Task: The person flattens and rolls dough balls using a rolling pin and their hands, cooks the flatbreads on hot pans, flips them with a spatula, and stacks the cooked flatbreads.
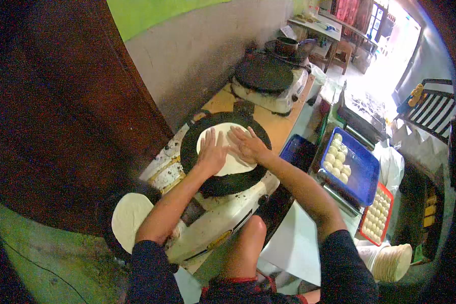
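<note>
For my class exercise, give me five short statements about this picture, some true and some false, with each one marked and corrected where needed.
1. The left hand and right hand both touch the pale round sheet. True.
2. That sheet lies on a red tray. False: it lies on a black round plate.
3. Pale balls sit in the blue tray. True.
4. The person's sleeves are yellow. False: the sleeves are dark.
5. Another pale sheet lies to the right of the right forearm. False: it is beside the left forearm.
</note>
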`<action>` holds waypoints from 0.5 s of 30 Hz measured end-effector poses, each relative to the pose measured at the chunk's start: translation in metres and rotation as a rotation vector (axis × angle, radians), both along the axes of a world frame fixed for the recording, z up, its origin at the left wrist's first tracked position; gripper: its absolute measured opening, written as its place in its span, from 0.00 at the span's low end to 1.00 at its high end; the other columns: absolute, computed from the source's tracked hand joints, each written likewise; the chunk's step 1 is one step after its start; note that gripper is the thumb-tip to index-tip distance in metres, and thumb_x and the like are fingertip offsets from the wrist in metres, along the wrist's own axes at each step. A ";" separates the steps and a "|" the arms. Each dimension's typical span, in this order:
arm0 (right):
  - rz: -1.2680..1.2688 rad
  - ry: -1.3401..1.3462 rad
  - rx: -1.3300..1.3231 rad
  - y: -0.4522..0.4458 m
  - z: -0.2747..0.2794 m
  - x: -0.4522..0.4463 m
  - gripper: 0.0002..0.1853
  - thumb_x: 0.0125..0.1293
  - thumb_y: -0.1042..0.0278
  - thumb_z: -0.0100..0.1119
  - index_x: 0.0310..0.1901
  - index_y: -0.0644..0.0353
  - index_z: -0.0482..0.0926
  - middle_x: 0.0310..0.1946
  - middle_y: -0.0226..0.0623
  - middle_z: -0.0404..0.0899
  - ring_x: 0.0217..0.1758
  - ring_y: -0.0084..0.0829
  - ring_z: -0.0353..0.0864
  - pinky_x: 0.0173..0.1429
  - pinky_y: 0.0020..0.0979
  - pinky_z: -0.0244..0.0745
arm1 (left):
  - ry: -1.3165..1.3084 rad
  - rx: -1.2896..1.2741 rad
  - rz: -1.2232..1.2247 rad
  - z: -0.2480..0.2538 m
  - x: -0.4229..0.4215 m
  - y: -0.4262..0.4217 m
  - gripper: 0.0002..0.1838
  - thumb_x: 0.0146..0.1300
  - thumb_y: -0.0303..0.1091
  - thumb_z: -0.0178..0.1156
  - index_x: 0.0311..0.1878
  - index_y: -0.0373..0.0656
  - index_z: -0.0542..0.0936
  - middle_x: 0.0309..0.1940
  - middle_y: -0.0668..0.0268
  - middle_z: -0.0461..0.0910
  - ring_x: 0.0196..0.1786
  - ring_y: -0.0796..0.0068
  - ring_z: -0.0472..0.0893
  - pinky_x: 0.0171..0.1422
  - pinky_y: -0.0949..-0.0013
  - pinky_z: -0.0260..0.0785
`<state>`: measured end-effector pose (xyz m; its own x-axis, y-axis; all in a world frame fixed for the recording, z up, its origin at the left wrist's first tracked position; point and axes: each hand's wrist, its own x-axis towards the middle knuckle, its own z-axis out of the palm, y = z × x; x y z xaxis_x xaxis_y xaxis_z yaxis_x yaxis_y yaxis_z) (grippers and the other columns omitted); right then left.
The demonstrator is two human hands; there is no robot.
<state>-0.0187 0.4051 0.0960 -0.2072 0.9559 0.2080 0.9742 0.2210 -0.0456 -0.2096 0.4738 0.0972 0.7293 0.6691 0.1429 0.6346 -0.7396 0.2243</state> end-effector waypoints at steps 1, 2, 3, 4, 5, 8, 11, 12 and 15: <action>0.035 0.015 -0.072 -0.018 -0.005 0.002 0.36 0.78 0.38 0.33 0.75 0.58 0.62 0.78 0.46 0.56 0.83 0.41 0.53 0.82 0.58 0.44 | 0.013 -0.015 -0.044 0.013 -0.008 -0.017 0.34 0.77 0.49 0.43 0.76 0.32 0.58 0.76 0.35 0.53 0.80 0.37 0.51 0.82 0.39 0.44; 0.067 0.026 -0.139 -0.042 -0.006 0.002 0.36 0.78 0.38 0.33 0.74 0.58 0.63 0.78 0.46 0.57 0.82 0.41 0.53 0.82 0.57 0.43 | 0.074 -0.165 -0.024 0.014 -0.017 -0.028 0.34 0.76 0.48 0.45 0.75 0.31 0.60 0.76 0.38 0.55 0.80 0.41 0.54 0.82 0.38 0.42; 0.097 0.033 -0.201 -0.065 -0.003 0.001 0.36 0.78 0.37 0.33 0.74 0.58 0.63 0.78 0.45 0.58 0.82 0.40 0.53 0.82 0.57 0.43 | 0.193 -0.180 -0.048 0.018 -0.029 -0.034 0.33 0.76 0.47 0.45 0.74 0.30 0.61 0.76 0.39 0.56 0.79 0.42 0.55 0.81 0.37 0.43; 0.065 0.029 -0.259 -0.088 0.002 -0.002 0.36 0.78 0.37 0.35 0.74 0.58 0.64 0.77 0.44 0.59 0.82 0.40 0.55 0.82 0.56 0.44 | 0.310 -0.193 -0.072 0.023 -0.044 -0.037 0.33 0.75 0.46 0.46 0.73 0.30 0.62 0.75 0.40 0.57 0.79 0.44 0.57 0.81 0.37 0.43; 0.035 0.022 -0.313 -0.105 0.012 -0.006 0.35 0.78 0.38 0.38 0.73 0.58 0.65 0.77 0.44 0.60 0.81 0.40 0.56 0.82 0.55 0.46 | 0.426 -0.201 -0.095 0.029 -0.055 -0.038 0.32 0.75 0.45 0.46 0.72 0.29 0.63 0.75 0.41 0.59 0.78 0.46 0.58 0.81 0.36 0.43; 0.024 0.159 -0.334 -0.107 0.037 -0.031 0.39 0.77 0.34 0.32 0.72 0.62 0.66 0.76 0.45 0.61 0.81 0.40 0.56 0.82 0.55 0.44 | 0.447 -0.060 -0.100 0.052 -0.062 -0.029 0.31 0.71 0.42 0.50 0.70 0.28 0.67 0.74 0.45 0.63 0.77 0.51 0.61 0.81 0.34 0.40; 0.054 0.250 -0.300 -0.086 0.028 -0.065 0.40 0.78 0.34 0.28 0.70 0.64 0.68 0.76 0.46 0.61 0.81 0.41 0.57 0.83 0.54 0.45 | 0.446 0.102 -0.191 0.040 -0.044 0.000 0.29 0.61 0.39 0.59 0.65 0.37 0.77 0.70 0.55 0.71 0.74 0.55 0.67 0.81 0.31 0.33; 0.077 0.272 -0.338 -0.087 0.034 -0.077 0.40 0.78 0.35 0.28 0.69 0.65 0.69 0.75 0.47 0.63 0.80 0.41 0.58 0.82 0.54 0.46 | 0.640 0.002 -0.142 0.044 -0.039 0.003 0.24 0.60 0.38 0.59 0.59 0.40 0.81 0.67 0.56 0.75 0.74 0.54 0.67 0.80 0.29 0.32; 0.111 0.306 -0.498 -0.112 0.064 -0.071 0.34 0.79 0.38 0.30 0.66 0.57 0.74 0.67 0.45 0.73 0.75 0.44 0.66 0.81 0.54 0.49 | 0.683 0.120 0.010 0.056 -0.038 0.001 0.14 0.58 0.35 0.62 0.45 0.43 0.89 0.59 0.54 0.80 0.72 0.49 0.68 0.79 0.27 0.29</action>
<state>-0.0894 0.2929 0.1597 -0.3126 0.9298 -0.1943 0.8726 0.2003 -0.4454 -0.2478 0.4747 0.1536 0.6765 0.6842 -0.2725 0.6113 -0.7280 -0.3104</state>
